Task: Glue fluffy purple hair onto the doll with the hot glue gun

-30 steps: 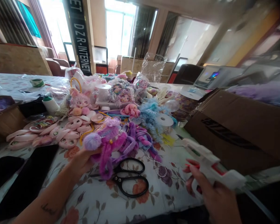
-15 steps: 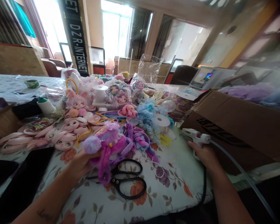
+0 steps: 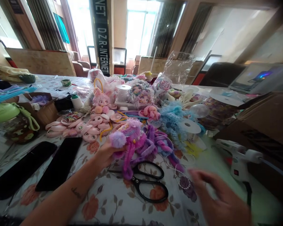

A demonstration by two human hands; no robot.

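My left hand (image 3: 107,153) is closed around a fuzzy purple and magenta pipe-cleaner doll piece (image 3: 135,142) with a lilac pompom (image 3: 118,139) at its near side. Black-handled scissors (image 3: 137,182) lie on the table just beneath it, their blades partly covered. My right hand (image 3: 223,199) is smeared by motion at the lower right, thumb and fingers apart with nothing seen between them. Beyond it a white glue gun (image 3: 238,157) stands on the table beside the cardboard box. From the purple piece a white bead string (image 3: 171,163) trails over the cloth.
Several pink doll faces (image 3: 89,134) lie behind my left hand. Blue fluffy yarn (image 3: 173,121) and a white spool (image 3: 190,125) are at centre right. Two black flat objects (image 3: 61,163) rest at left, near a jar with a green lid (image 3: 3,113). A cardboard box (image 3: 269,116) borders the right.
My right hand has let go of the glue gun and moved toward me and leftward. The view has turned left. My left hand still holds the purple piece.
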